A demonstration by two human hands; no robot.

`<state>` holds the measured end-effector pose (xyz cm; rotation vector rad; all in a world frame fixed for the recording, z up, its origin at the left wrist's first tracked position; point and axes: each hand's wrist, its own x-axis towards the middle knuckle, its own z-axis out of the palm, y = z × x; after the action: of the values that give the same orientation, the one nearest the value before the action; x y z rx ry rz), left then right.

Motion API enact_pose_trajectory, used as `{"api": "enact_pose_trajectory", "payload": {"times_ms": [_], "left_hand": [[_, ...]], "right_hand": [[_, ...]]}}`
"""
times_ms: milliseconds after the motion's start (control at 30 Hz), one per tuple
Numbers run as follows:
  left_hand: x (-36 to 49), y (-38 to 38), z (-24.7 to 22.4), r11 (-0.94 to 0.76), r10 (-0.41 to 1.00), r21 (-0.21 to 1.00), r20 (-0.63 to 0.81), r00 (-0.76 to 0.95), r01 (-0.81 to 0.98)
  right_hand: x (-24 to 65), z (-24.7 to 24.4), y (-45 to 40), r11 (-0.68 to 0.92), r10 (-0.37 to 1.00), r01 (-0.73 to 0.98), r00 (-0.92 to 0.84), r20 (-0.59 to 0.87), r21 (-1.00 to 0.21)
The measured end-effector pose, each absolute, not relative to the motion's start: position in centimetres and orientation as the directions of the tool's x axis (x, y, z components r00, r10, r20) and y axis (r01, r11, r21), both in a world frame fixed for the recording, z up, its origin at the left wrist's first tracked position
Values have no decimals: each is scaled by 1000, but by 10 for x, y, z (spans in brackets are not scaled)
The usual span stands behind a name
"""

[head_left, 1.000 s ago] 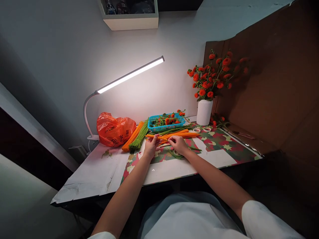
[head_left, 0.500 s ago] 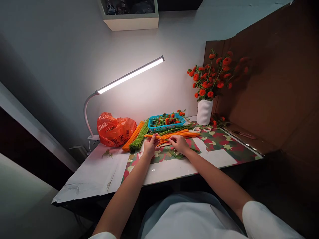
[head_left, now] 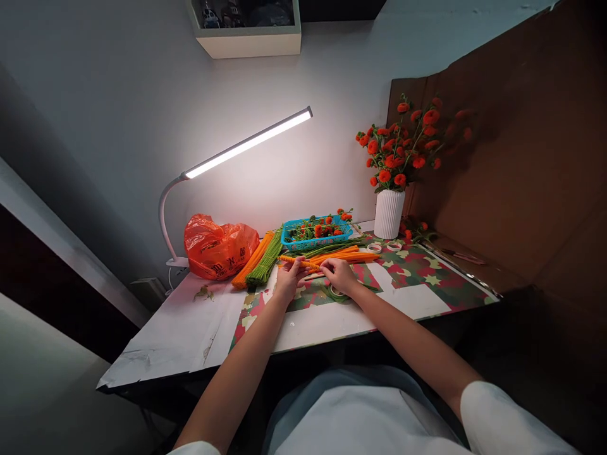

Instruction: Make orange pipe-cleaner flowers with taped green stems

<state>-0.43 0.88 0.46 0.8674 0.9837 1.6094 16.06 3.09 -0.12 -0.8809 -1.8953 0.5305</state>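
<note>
Between my two hands runs an orange pipe cleaner, which looks wound or coiled along its length. My left hand is closed on its left part, and one end pokes out past the fingers. Thumb and fingertips of my right hand pinch the other end. Just behind the hands lie loose orange pipe cleaners. A roll of tape with green strips sits beneath my right hand. To the left are bundles of green pipe cleaners and orange pipe cleaners.
Behind the hands stands a blue basket with red-orange flowers. A ribbed white vase of similar flowers is at the back right, near tape rolls. An orange plastic bag and a lit desk lamp occupy the left.
My right hand has shifted very slightly left along the pipe cleaner, and the coiled orange part now reaches nearer its fingertips. The left hand stays closed on it.
</note>
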Motion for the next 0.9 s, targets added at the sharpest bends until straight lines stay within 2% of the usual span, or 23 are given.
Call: {"api": "enact_pose_trajectory", "payload": {"times_ms": [167, 433, 567, 900], "left_hand": [[0, 5, 7, -139, 981, 914, 74, -178, -382], [-8, 11, 9, -200, 938, 884, 49, -342, -423], [-10, 12, 7, -180, 948, 879, 36, -316, -442], [-9, 11, 7, -172, 959, 892, 54, -279, -418]], "right_hand": [[161, -1, 30, 651, 759, 351, -303, 576, -673], [164, 0, 34, 632, 773, 435, -300, 559, -642], [166, 0, 34, 653, 755, 459, -329, 567, -602], [167, 3, 30, 685, 729, 422, -394, 560, -594]]}}
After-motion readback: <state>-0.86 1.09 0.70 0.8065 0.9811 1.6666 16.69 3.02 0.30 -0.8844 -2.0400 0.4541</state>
